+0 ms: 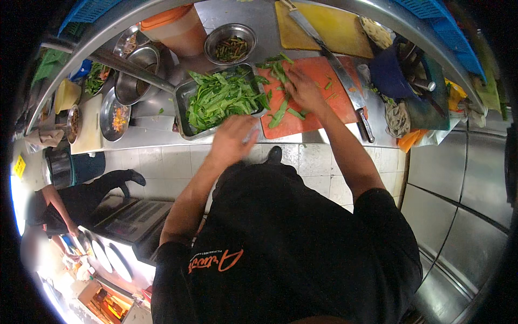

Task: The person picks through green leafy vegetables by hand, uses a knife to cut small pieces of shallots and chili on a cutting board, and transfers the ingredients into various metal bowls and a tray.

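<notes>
My left hand (236, 137), slightly blurred, hovers at the near right corner of a metal tray (178, 117) heaped with green leaves (222, 99). Its fingers are apart and nothing shows in them. On the orange cutting board (323, 77), my right hand (300, 90) touches cut leafy greens (277, 72); whether it grips them is unclear. Loose green pieces (279, 115) lie on the board below that hand. A long knife with a dark handle (365, 125) rests along the board's right side. Another knife (303, 24) lies across the yellow cutting board (348, 32) behind.
Behind the tray stand a steel bowl (230, 43) of cut vegetables and an orange-lidded bucket (178, 32). More bowls (115, 114) crowd the counter's left. A blue container (394, 73) holding utensils and a crumpled cloth (397, 117) are at right. A co-worker (77, 206) is at lower left.
</notes>
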Motion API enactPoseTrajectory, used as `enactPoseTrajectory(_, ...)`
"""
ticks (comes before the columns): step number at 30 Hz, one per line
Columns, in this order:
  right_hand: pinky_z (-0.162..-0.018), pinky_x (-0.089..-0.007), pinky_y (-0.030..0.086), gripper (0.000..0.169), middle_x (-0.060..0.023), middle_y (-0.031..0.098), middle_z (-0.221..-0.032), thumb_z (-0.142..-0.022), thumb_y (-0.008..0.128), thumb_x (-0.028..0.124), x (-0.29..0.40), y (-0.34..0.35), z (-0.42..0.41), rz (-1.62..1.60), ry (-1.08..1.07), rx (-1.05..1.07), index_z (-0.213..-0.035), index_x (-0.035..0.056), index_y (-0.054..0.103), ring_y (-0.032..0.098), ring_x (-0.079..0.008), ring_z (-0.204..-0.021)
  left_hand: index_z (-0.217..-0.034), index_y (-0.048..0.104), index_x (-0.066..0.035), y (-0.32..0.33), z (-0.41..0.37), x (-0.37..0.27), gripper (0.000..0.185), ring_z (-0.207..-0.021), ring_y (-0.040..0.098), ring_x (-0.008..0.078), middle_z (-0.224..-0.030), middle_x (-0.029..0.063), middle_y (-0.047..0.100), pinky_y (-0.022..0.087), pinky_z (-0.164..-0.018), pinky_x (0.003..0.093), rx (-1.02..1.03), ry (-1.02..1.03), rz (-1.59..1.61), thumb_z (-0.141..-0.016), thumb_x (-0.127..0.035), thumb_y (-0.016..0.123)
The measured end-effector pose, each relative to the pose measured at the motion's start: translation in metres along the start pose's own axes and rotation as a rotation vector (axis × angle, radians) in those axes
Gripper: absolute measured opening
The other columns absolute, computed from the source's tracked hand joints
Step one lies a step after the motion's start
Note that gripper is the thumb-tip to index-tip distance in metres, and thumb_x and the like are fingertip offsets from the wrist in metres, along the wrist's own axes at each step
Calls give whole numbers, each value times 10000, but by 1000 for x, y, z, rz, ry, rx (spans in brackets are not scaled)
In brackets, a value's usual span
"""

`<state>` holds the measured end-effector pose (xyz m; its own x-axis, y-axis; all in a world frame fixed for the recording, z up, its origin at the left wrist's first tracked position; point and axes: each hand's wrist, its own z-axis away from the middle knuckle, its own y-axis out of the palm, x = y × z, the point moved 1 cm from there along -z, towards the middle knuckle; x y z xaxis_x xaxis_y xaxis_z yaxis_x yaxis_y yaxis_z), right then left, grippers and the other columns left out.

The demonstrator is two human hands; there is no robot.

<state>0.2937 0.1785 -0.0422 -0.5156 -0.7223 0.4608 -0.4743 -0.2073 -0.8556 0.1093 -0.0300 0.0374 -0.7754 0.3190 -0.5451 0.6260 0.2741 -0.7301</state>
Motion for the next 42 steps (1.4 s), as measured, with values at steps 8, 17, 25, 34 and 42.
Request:
enactPoseTrajectory(8,-958,-456,400,341,-193,555,-1182,-888,505,264,-12,-21,-14,-80,-52,-161,-1136,42,580,501,-359,-1125,-1236,492,-89,62,-14,-29,474,-1182,425,347,-1298,163,426,421,-954,427,378,47,-133,-800,-230,611)
enactPoseTrajectory(17,-921,-440,420,335,-183,539,-1212,-891,437,209,-29,20,-98,113,245,227,-1184,102,559,521,-354,-1097,-1253,473,-46,101,-19,-26,497,-1212,393,375,-1304,209,407,410,-970,434,399,-99,-266,-794,-196,592)
enactPoseTrajectory(25,-787,-409,476,238,-159,626,-994,-813,541,185,-27,-17,-116,-118,-34,49,-1003,58,605,603,-316,-926,-1215,492,-28,100,-59,-29,469,-1196,408,382,-1294,207,424,359,-1011,438,116,-122,-163,-773,-145,592)
enactPoseTrajectory(34,-806,-414,475,257,-197,625,-976,-802,556,123,-59,-15,-40,-210,-122,230,-1035,19,586,607,-337,-911,-1293,415,40,134,-152,69,653,-1246,320,467,-1334,279,376,228,-1027,596,283,-464,-481,-866,-452,436)
enactPoseTrajectory(42,-861,-398,454,282,-209,594,-1087,-810,509,56,-56,-65,65,-171,196,63,-1069,17,614,567,-349,-1007,-1328,337,66,160,-106,-17,846,-1280,285,441,-1343,298,349,196,-1055,556,182,-314,-292,-827,-608,441)
